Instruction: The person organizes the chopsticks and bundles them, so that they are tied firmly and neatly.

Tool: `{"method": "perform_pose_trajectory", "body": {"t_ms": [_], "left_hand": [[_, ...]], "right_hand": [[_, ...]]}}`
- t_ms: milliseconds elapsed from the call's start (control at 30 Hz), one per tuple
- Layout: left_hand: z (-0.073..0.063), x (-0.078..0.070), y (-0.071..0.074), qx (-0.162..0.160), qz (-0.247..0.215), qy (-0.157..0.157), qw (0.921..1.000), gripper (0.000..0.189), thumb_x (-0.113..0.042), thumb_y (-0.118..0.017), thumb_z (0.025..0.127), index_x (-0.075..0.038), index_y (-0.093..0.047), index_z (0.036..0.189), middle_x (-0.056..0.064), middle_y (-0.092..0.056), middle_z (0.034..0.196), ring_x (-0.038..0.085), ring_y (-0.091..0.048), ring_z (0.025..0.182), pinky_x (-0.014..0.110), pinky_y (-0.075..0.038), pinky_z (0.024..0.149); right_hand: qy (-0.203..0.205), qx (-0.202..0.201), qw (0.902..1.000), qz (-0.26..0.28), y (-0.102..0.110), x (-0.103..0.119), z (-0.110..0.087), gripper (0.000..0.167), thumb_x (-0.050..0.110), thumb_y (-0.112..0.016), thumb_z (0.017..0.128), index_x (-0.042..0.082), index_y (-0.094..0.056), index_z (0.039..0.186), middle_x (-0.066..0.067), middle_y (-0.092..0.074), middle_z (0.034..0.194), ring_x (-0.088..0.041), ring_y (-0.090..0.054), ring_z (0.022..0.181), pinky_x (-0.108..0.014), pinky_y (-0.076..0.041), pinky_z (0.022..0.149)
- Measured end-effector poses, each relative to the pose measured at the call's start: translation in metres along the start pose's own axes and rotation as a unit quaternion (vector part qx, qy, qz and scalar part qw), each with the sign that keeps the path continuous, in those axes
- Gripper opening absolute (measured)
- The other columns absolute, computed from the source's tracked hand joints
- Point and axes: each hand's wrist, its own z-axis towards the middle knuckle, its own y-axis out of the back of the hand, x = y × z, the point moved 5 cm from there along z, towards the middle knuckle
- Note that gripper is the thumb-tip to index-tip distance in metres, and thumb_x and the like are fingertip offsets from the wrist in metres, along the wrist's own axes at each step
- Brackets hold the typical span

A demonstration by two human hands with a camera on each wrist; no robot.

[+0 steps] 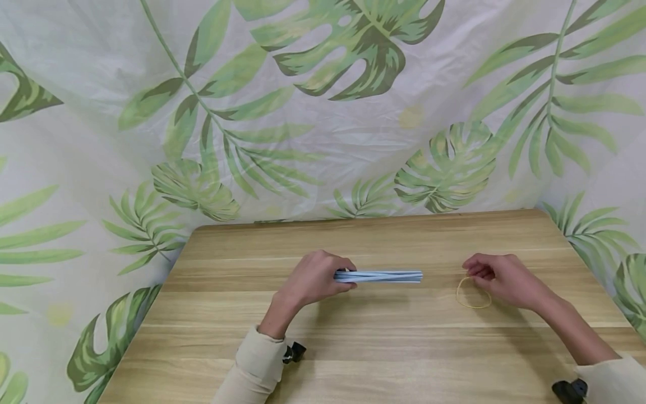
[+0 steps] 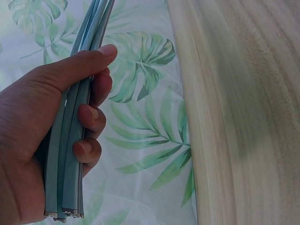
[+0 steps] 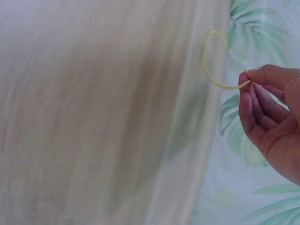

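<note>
A bundle of thin blue strips (image 1: pixel 383 276) lies across my left hand (image 1: pixel 317 276), which grips it near one end. In the left wrist view the fingers and thumb wrap round the strips (image 2: pixel 70 154), whose squared ends stick out at the bottom of the palm. My right hand (image 1: pixel 510 279) pinches a thin yellow rubber band (image 1: pixel 474 307) between thumb and forefinger. The band (image 3: pixel 204 61) hangs as an open loop in the right wrist view. Both hands are above the table, with a gap between the strips' free ends and the band.
A wood-grain table (image 1: pixel 383 359) spreads beneath both hands. Behind it and at its sides hangs a white cloth (image 1: pixel 348 134) printed with green leaves. Small black devices (image 1: pixel 295 352) sit at both wrists, by the light sleeves (image 1: pixel 254 359).
</note>
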Motion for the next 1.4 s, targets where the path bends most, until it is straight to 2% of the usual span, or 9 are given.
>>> {"method": "perform_pose_trajectory", "body": {"t_ms": [167,333,533,700,800,1067,1400], "left_hand": [[0.001,-0.003,-0.001,0.001,0.001,-0.004,1.0,0.019,-0.032,-0.092,0.087,-0.021,-0.082,0.099,-0.013,-0.073,0.082,0.001,-0.05,0.064,0.02,-0.044,0.061],[0.002,-0.006,-0.002,0.004,0.002,-0.004,1.0,0.018,-0.031,-0.091,0.088,-0.021,-0.082,0.1,-0.012,-0.075,0.083,0.001,-0.052,0.064,0.02,-0.046,0.061],[0.001,-0.008,-0.003,0.008,0.0,-0.004,1.0,0.019,-0.031,-0.09,0.089,-0.02,-0.083,0.102,-0.011,-0.078,0.088,0.001,-0.055,0.065,0.02,-0.047,0.062],[0.001,-0.009,-0.005,0.009,-0.004,-0.007,0.9999,0.019,-0.031,-0.09,0.09,-0.02,-0.083,0.103,-0.01,-0.079,0.09,0.0,-0.056,0.065,0.019,-0.048,0.062],[0.002,-0.01,-0.006,0.008,-0.005,-0.009,0.9999,0.019,-0.031,-0.09,0.09,-0.02,-0.083,0.103,-0.01,-0.08,0.09,0.0,-0.056,0.065,0.02,-0.048,0.062],[0.002,-0.012,-0.005,0.008,-0.004,-0.013,0.9999,0.018,-0.031,-0.089,0.09,-0.021,-0.083,0.103,-0.01,-0.08,0.09,0.0,-0.055,0.064,0.019,-0.047,0.061],[0.002,-0.013,-0.003,0.005,-0.004,-0.016,0.9999,0.017,-0.03,-0.089,0.09,-0.02,-0.083,0.103,-0.009,-0.08,0.091,0.0,-0.057,0.065,0.019,-0.049,0.062]], "right_hand": [[-0.001,-0.012,0.9998,0.017,0.005,0.017,-0.002,0.015,-0.002,-0.077,0.094,0.007,-0.076,0.105,0.006,-0.075,0.089,0.005,-0.063,0.079,-0.022,-0.056,0.068],[-0.002,-0.047,0.9967,0.066,0.007,0.032,-0.002,0.012,0.001,-0.075,0.098,0.007,-0.075,0.109,-0.001,-0.076,0.093,0.005,-0.064,0.082,-0.02,-0.056,0.07],[-0.015,-0.093,0.9871,0.13,0.002,0.045,0.002,0.016,0.002,-0.073,0.1,0.005,-0.074,0.116,-0.008,-0.076,0.098,0.002,-0.067,0.085,-0.016,-0.057,0.075],[-0.028,-0.115,0.9772,0.176,-0.006,0.056,0.01,0.015,0.005,-0.072,0.102,0.005,-0.073,0.117,-0.006,-0.073,0.093,-0.005,-0.068,0.078,-0.021,-0.057,0.067],[-0.031,-0.121,0.9726,0.196,-0.01,0.061,0.015,0.014,0.006,-0.072,0.103,0.006,-0.073,0.116,-0.006,-0.072,0.092,-0.008,-0.067,0.075,-0.023,-0.056,0.064],[-0.026,-0.117,0.9655,0.231,-0.02,0.075,0.026,0.013,0.008,-0.071,0.104,0.005,-0.072,0.116,-0.01,-0.072,0.095,-0.011,-0.069,0.077,-0.027,-0.059,0.067],[-0.032,-0.11,0.9657,0.233,-0.027,0.083,0.037,0.013,0.007,-0.071,0.103,0.004,-0.073,0.115,-0.013,-0.074,0.099,-0.006,-0.067,0.083,-0.027,-0.06,0.067]]}}
